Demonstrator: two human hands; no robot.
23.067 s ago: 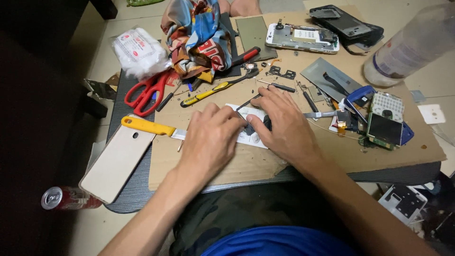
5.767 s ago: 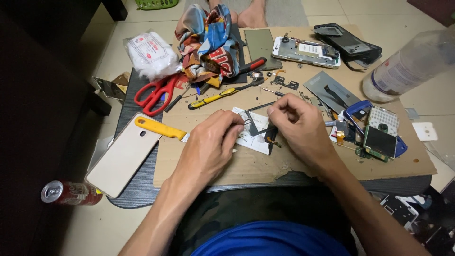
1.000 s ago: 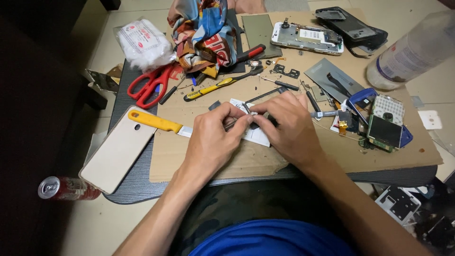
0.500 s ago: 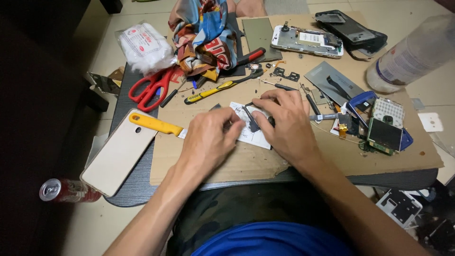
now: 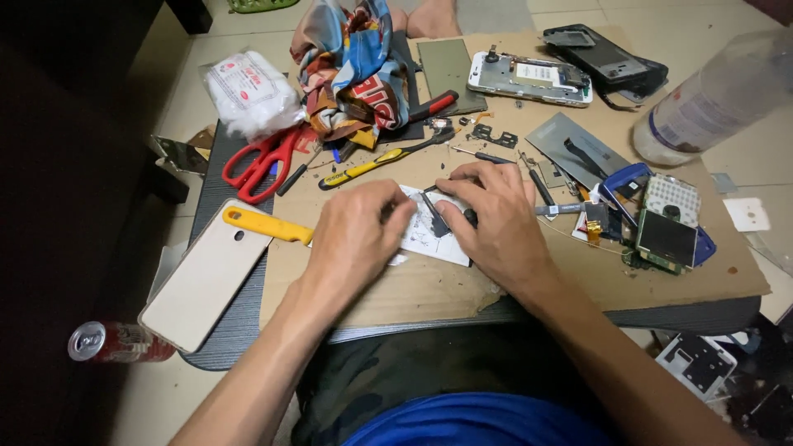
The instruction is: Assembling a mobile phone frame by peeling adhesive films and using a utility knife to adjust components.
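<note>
Both hands rest on a white card (image 5: 429, 235) at the middle of the cardboard sheet (image 5: 578, 281) on the bench. The right hand (image 5: 496, 219) pinches a small dark part (image 5: 436, 216), its long axis running away from the person; the left hand (image 5: 355, 239) presses the card's left end, fingers curled together, holding nothing.

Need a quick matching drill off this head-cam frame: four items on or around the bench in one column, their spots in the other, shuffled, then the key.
Things:
1. red scissors
2. drink can
3. clear plastic bottle
4. small dark part

Places:
A. lying at the far right edge
B. on the white sheet between the left hand and the right hand
C. on the floor, lower left
D. upper left, beside the white packet

Pairs: 1-D, 2-C, 3-A, 4-B
</note>
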